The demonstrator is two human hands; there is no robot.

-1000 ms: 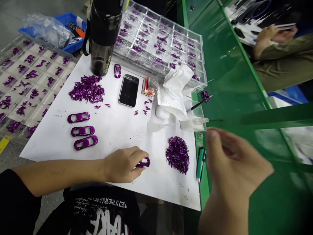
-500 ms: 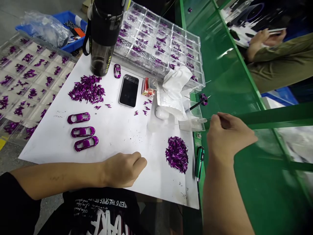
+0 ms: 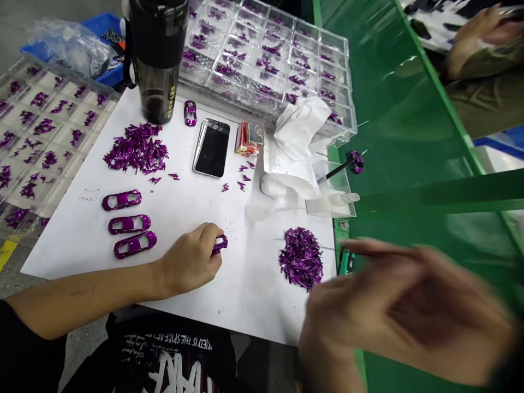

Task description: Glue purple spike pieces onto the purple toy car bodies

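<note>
My left hand (image 3: 190,262) is closed over the white paper sheet (image 3: 241,295). A purple toy car body (image 3: 220,245) pokes out between its thumb and fingers. Lower right, my right hand (image 3: 393,305) is smeared by motion; its fingertips pinch a thin needle-like tool (image 3: 328,249), pointing left past a heap of small purple pieces (image 3: 302,258). To the left of my left hand lie three more purple car bodies (image 3: 130,224). Another small purple car (image 3: 190,113) lies beside the phone (image 3: 212,147). A second heap of purple pieces (image 3: 138,148) is at the upper left of the paper.
A dark bottle (image 3: 158,60) stands behind the left heap. Clear compartment boxes (image 3: 229,90) hold purple pieces at the back, with another box (image 3: 88,155) at left. Crumpled tissue (image 3: 301,128) sits near a clear tray (image 3: 347,207). A co-worker's hands (image 3: 477,38) show at upper right.
My right hand has come away from the clear tray, toward me and down, with the thin tool. My left hand has turned and moved slightly up and left, so the car body in it now shows.
</note>
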